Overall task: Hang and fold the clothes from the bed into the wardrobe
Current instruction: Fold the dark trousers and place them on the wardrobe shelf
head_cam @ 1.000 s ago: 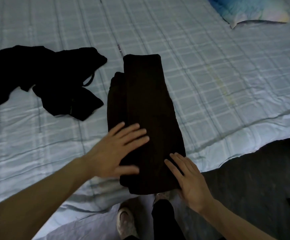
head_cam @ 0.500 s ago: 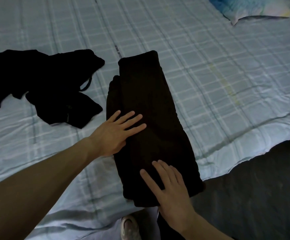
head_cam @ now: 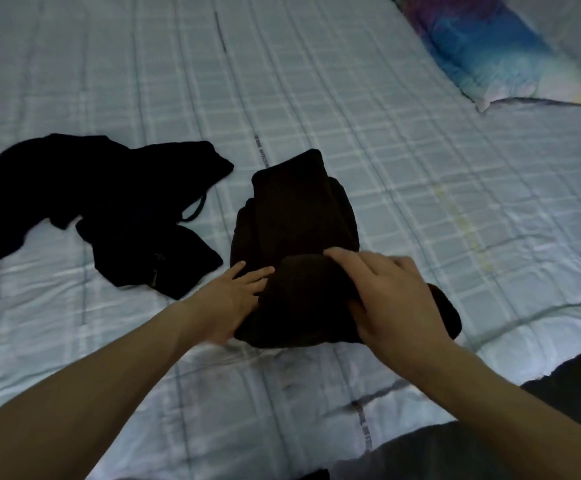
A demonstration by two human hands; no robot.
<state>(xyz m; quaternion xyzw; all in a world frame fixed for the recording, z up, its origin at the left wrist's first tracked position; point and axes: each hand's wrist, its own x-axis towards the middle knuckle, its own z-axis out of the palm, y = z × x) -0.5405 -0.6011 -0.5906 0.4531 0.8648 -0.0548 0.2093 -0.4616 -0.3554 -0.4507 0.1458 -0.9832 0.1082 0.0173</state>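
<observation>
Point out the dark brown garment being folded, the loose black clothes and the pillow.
dark brown garment point(head_cam: 296, 216): head view, on its far, flat layer.
loose black clothes point(head_cam: 109, 192): head view, middle of the heap.
pillow point(head_cam: 489, 53): head view, blue middle of its cover.

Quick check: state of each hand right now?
Left hand: open, pressing flat on the brown garment.
Right hand: closed, gripping the garment's folded-over near end.

The left hand point(head_cam: 233, 299) and right hand point(head_cam: 393, 299) are bare, both forearms unsleeved to the near edge; a dark scrap point(head_cam: 316, 475) there may be trousers.
</observation>
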